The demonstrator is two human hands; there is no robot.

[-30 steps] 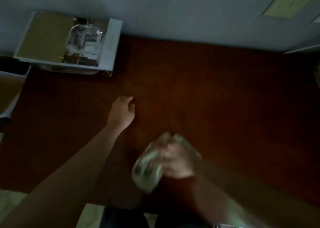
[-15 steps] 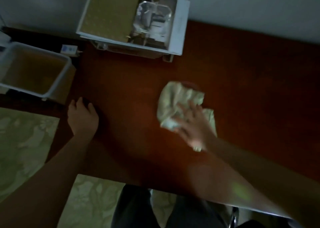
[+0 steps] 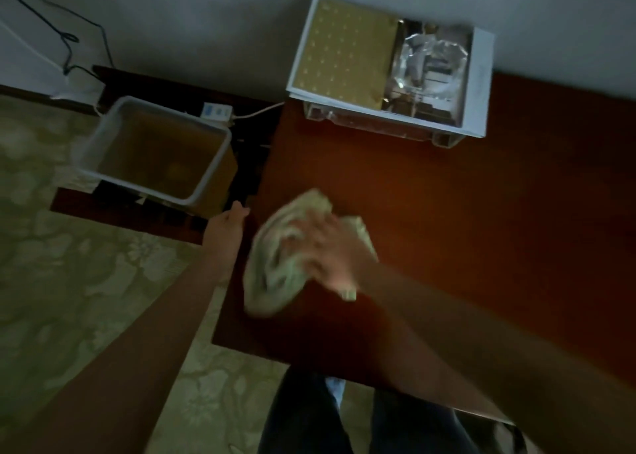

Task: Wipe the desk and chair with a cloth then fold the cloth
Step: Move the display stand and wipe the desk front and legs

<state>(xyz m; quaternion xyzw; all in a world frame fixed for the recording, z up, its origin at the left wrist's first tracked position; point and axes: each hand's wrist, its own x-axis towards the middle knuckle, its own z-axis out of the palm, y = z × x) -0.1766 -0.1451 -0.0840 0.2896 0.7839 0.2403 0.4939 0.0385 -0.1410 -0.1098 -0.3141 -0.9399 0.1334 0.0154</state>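
Right hand (image 3: 327, 252): fingers spread fairly wide, flat on cloth (image 3: 275, 264), pressing down; motion-blurred. Cloth under and left of fingers, frame centre, on desk (image 3: 481, 219) near its left edge. Cloth soft, pale, bunched, creased; long axis upper right to lower left. Right hand nearer; desk wipe judged under way. Left hand (image 3: 225, 231) just left of cloth at desk edge, fingers hidden, grip unclear. Desk smooth, dark red-brown. Pale plastic bin (image 3: 137, 185) upper left.
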